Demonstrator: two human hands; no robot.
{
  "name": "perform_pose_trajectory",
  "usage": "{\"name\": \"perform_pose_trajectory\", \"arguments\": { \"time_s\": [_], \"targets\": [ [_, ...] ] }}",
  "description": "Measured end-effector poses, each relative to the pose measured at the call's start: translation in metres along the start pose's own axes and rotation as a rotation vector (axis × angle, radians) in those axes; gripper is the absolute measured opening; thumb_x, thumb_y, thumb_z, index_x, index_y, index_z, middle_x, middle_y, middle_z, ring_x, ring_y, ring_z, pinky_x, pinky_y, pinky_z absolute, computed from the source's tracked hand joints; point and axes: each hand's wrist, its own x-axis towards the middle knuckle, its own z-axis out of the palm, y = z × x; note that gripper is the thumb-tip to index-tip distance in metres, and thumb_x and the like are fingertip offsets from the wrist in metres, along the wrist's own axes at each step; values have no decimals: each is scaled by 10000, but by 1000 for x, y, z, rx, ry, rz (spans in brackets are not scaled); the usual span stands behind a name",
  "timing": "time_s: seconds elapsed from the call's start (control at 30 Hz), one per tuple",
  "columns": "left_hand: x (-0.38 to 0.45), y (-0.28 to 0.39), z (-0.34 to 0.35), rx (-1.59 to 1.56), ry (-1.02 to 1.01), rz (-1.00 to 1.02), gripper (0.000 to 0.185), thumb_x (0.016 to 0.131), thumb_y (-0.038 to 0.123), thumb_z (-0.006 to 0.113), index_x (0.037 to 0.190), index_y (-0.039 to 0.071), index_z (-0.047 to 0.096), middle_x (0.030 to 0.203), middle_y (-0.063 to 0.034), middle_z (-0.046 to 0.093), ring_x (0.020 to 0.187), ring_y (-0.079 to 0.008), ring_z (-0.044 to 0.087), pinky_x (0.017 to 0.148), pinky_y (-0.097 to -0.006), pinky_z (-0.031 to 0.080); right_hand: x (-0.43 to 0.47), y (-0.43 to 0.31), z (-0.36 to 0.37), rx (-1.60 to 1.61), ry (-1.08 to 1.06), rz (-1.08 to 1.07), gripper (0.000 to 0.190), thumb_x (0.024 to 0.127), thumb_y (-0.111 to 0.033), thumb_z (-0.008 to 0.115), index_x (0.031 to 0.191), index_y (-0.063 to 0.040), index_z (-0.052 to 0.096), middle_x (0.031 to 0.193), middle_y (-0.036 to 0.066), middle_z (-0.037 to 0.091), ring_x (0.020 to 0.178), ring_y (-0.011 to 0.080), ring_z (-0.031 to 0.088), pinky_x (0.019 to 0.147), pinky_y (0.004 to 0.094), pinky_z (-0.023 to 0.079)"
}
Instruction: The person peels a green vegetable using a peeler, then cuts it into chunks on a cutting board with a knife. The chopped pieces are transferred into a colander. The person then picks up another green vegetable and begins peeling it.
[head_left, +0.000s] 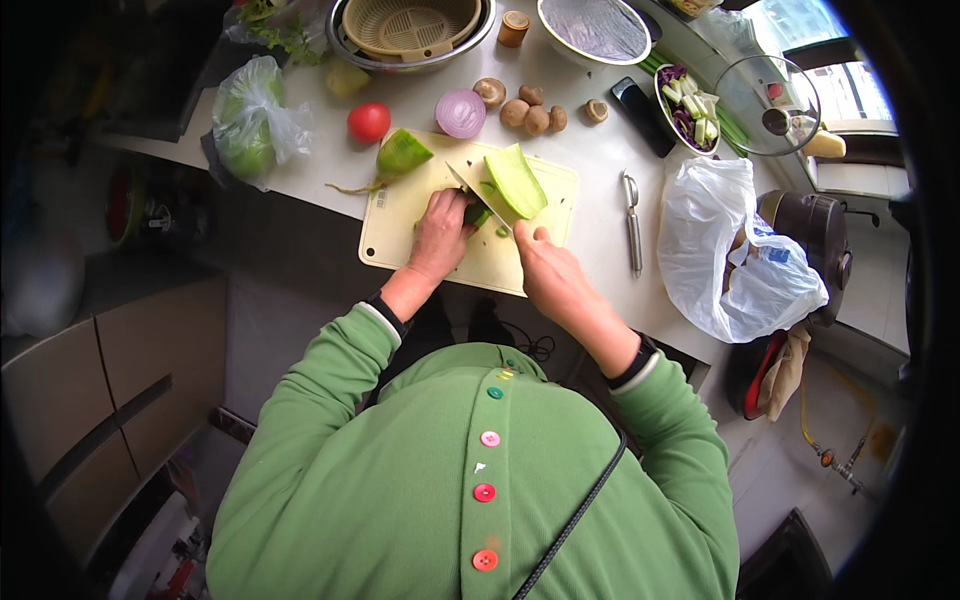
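Observation:
My left hand (441, 234) presses down on a dark green vegetable piece (477, 215) on the cream cutting board (386, 241). Most of that piece is hidden under the fingers. In my right hand (553, 274) is a kitchen knife (472, 185), its blade pointing up and left beside the fingers of the left hand. A pale green cut slab of vegetable (517, 181), probably green radish, lies right of the blade. Across the board's upper left edge rests a green radish end (403, 154) with its thin root. Small green scraps dot the board.
Beyond the board sit a tomato (368, 123), a halved red onion (460, 113) and several brown mushrooms (535, 120). A peeler (633, 225), phone (643, 116), oval dish of cut vegetables (688, 109) and white plastic bag (705, 247) stand right. Bagged green produce (251, 120) lies left.

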Motion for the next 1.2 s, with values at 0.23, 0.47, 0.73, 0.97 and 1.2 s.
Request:
{"name": "perform_pose_trajectory", "arguments": {
  "time_s": [0.23, 0.47, 0.73, 0.97, 1.2],
  "targets": [
    [-2, -1, -5, -49, 3, 46, 373, 727, -26, 708, 1078, -5, 584, 1067, -177, 574, 1040, -391, 536, 915, -444, 454, 16, 22, 45, 52, 180, -28, 424, 759, 102, 536, 1154, 2, 417, 917, 253, 567, 686, 464, 624, 599, 534, 527],
    [-3, -5, -4, -43, -1, 15, 391, 713, -51, 688, 1085, -8, 574, 1068, -171, 574, 1049, -382, 535, 914, -440, 454, -6, -14, -19, -63, -32, -2, 400, 760, 106, 540, 1134, 34, 419, 894, 286, 558, 691, 473, 631, 605, 530, 530],
    [-4, -1, -4, 4, 7, 21, 341, 730, -30, 698, 1051, -8, 582, 1027, -175, 555, 1024, -379, 527, 884, -440, 449, 16, 17, 47, 49, 175, -34, 387, 794, 73, 499, 1169, 9, 426, 920, 257, 573, 699, 461, 629, 616, 536, 516],
    [-5, -7, -2, -3, 41, 34, 338, 724, -27, 700, 1041, 0, 586, 1049, -167, 578, 1014, -369, 550, 874, -435, 464, 3, -4, -5, -12, 61, -51, 389, 788, 77, 514, 1161, 8, 429, 893, 251, 585, 700, 454, 633, 614, 529, 519],
    [-7, 3, -6, 91, -34, -46, 334, 735, 4, 712, 1049, -4, 599, 1042, -146, 565, 1029, -347, 538, 905, -417, 463, 12, 11, 41, 14, 122, -66, 442, 780, 75, 531, 1209, 32, 428, 897, 252, 573, 683, 440, 632, 595, 523, 522]
  ]
}}
